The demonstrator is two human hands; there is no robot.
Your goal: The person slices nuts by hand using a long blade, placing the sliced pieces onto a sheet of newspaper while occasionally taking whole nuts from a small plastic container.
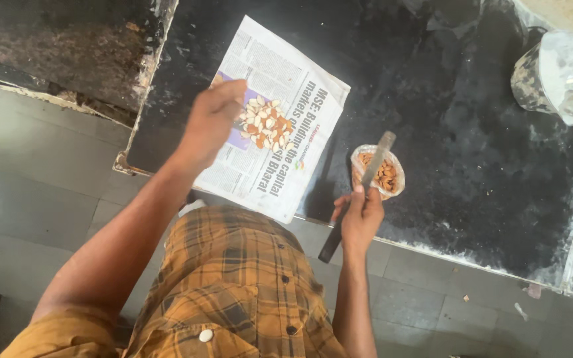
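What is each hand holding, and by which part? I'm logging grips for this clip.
The right hand holds a knife by its dark handle, blade over the bag of almonds. The left hand, above the newspaper, looks closed; any contents are hidden.

1 folded newspaper sheet (280,126) lies spread on the dark counter, white with grey print, a purple block and bold black headline. Right of it, near the counter's front edge, sits 1 small clear plastic bag (378,172), open, holding brown pieces, probably almonds.
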